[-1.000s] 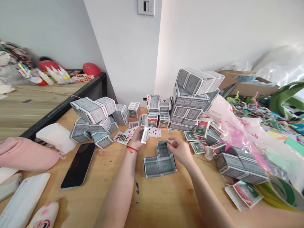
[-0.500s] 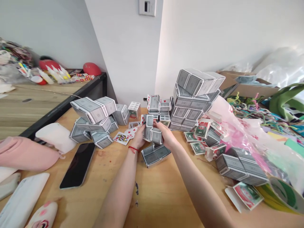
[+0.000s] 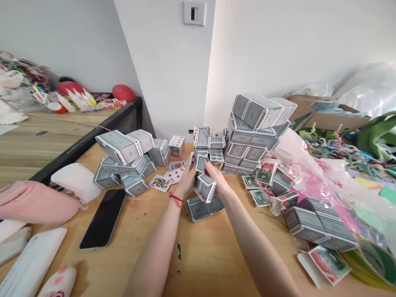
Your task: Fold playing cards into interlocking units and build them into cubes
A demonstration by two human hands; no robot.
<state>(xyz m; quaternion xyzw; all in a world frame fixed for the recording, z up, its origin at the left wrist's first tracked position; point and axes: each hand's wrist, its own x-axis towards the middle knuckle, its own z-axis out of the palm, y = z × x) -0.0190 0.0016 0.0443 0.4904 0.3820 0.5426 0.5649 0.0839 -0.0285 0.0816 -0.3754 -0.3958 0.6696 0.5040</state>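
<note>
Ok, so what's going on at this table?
A person's left hand and right hand together hold a folded-card piece. An open grey tray sits just below it in view; whether they touch is unclear. Loose playing cards lie left of the hands, and patterned grey blocks are stacked on the left and right.
</note>
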